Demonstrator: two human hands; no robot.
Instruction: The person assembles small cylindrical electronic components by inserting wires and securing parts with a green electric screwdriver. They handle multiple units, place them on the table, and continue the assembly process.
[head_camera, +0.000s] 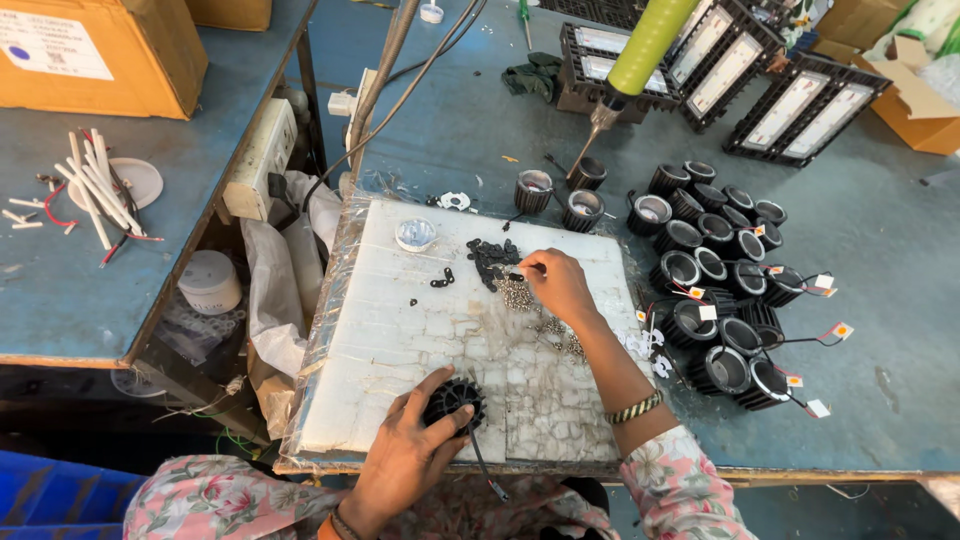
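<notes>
My left hand (408, 452) grips a round black finned lamp housing (455, 400) at the near edge of a white board (400, 340), a thin wire trailing from it. My right hand (558, 285) reaches to the board's far side, its fingertips pinched on a small black piece beside a heap of black clips (492, 258) and a scatter of small silver screws (516, 293). More screws (562, 335) lie under my right forearm.
Several black lamp housings (720, 270) with wires and tags crowd the blue table to the right. A green-handled hanging screwdriver (640, 50) points down at the back. Black finned panel lights (790, 100), a small clear dish (414, 233) and a cardboard box (90, 50) surround the board.
</notes>
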